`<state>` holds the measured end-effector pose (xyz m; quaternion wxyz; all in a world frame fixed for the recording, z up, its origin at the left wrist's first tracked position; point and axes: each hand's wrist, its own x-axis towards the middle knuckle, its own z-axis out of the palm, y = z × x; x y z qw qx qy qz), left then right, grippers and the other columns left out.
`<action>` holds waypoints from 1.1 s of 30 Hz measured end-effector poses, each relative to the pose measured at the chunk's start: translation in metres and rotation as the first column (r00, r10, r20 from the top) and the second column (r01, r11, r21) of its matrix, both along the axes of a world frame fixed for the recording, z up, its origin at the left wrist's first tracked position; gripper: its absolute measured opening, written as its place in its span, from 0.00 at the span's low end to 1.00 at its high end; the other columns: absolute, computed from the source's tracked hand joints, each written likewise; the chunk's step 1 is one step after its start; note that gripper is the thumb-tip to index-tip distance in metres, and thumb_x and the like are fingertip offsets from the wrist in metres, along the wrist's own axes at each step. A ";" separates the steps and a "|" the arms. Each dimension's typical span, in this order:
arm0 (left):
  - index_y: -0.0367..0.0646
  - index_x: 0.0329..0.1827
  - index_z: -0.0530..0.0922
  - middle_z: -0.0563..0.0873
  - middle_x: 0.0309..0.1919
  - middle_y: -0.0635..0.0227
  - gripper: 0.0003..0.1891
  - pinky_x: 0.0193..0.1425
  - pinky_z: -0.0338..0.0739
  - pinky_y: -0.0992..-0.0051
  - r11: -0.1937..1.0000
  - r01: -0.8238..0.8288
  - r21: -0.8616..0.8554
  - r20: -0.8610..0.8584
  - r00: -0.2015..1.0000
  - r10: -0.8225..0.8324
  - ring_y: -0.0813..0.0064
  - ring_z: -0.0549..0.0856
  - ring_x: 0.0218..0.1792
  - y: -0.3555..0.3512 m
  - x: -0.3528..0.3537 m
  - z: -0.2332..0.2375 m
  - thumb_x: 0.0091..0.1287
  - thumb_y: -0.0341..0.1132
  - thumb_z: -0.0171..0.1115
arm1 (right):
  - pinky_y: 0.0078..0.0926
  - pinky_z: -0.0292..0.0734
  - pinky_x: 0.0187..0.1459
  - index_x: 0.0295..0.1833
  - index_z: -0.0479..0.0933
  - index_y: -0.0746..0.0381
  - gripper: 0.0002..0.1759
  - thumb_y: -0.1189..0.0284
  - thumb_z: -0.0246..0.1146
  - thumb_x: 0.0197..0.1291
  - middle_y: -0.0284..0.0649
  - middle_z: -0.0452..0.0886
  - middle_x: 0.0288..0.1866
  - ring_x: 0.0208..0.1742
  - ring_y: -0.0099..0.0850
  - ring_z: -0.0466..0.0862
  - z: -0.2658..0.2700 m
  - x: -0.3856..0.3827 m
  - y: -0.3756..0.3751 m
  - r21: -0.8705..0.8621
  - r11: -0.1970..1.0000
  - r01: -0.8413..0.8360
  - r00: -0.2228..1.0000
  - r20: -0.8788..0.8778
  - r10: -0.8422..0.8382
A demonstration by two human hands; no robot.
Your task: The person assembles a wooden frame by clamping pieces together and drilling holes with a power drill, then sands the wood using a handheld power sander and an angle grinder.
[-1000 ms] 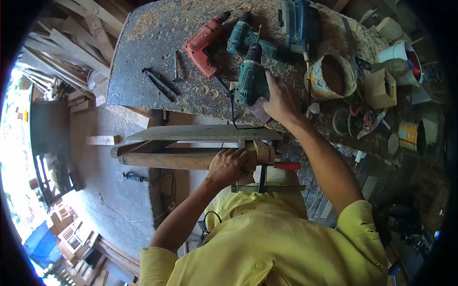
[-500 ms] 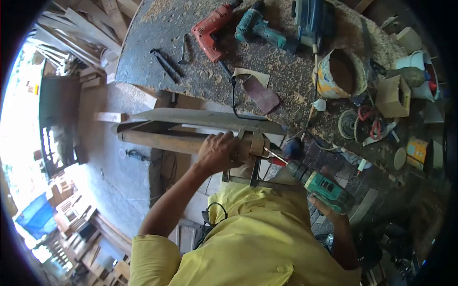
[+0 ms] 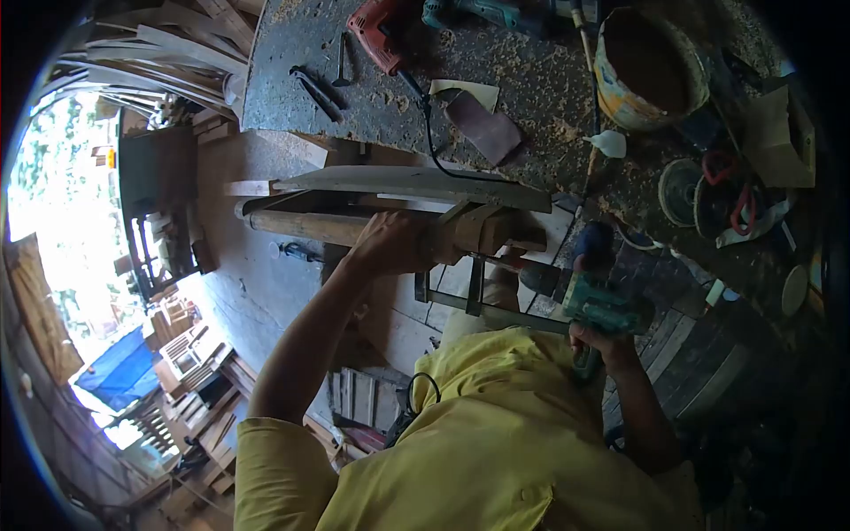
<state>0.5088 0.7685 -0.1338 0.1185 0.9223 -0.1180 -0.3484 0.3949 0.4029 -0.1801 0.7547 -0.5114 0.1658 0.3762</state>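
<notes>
My left hand (image 3: 388, 243) is wrapped over a long wooden piece (image 3: 305, 227), close to its thicker block end (image 3: 482, 230). In my right hand (image 3: 602, 341) is a green cordless drill (image 3: 606, 301), fingers closed around the grip. The drill's chuck (image 3: 540, 278) points left, and its bit runs toward the underside of the block end, where the tip is hidden. Beneath the block a metal frame (image 3: 475, 285) stands over my lap. A longer grey board (image 3: 398, 180) lies just behind the wooden piece.
A dusty workbench (image 3: 381, 115) carries a red corded drill (image 3: 376, 35), pincers (image 3: 314, 91), sandpaper (image 3: 482, 126) and a stained bucket (image 3: 651, 71). Red-handled scissors (image 3: 744, 205) lie near its right edge. Stacked wood offcuts (image 3: 190, 341) fill the left side.
The view has shifted, so the bench sits higher in it. The green drill has turned more level and my right hand has moved with it. My left hand stays on the wooden piece.
</notes>
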 end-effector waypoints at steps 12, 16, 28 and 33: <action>0.44 0.40 0.83 0.87 0.35 0.56 0.25 0.47 0.79 0.57 0.999 0.031 0.044 -0.036 0.999 -0.030 0.53 0.86 0.41 0.006 -0.001 -0.008 0.39 0.45 0.79 | 0.26 0.77 0.28 0.46 0.79 0.66 0.16 0.69 0.72 0.57 0.37 0.81 0.32 0.27 0.27 0.81 -0.015 -0.004 0.009 0.103 0.993 0.059 0.987 -0.152 -0.043; 0.43 0.38 0.83 0.87 0.33 0.56 0.26 0.44 0.79 0.58 0.998 0.037 -0.053 0.002 0.999 -0.037 0.53 0.87 0.38 0.009 -0.002 -0.010 0.40 0.50 0.80 | 0.27 0.79 0.28 0.47 0.78 0.67 0.15 0.73 0.71 0.56 0.39 0.82 0.36 0.27 0.28 0.81 -0.015 -0.003 0.011 0.136 0.982 0.128 0.971 -0.219 -0.096; 0.37 0.34 0.83 0.84 0.26 0.59 0.34 0.42 0.80 0.61 0.976 -0.209 -0.057 0.173 0.961 0.216 0.56 0.86 0.32 -0.015 -0.009 -0.008 0.43 0.62 0.79 | 0.27 0.78 0.28 0.45 0.77 0.67 0.15 0.72 0.70 0.56 0.38 0.80 0.31 0.26 0.27 0.80 -0.010 0.005 0.011 0.121 0.987 0.102 0.956 -0.287 -0.063; 0.38 0.38 0.83 0.84 0.34 0.59 0.30 0.40 0.80 0.62 0.983 -0.118 -0.138 0.325 0.933 0.157 0.57 0.86 0.34 -0.017 -0.003 -0.006 0.40 0.52 0.84 | 0.26 0.76 0.28 0.45 0.77 0.68 0.14 0.72 0.69 0.57 0.37 0.78 0.27 0.25 0.27 0.80 -0.009 0.012 0.010 0.151 0.986 0.074 0.950 -0.311 -0.024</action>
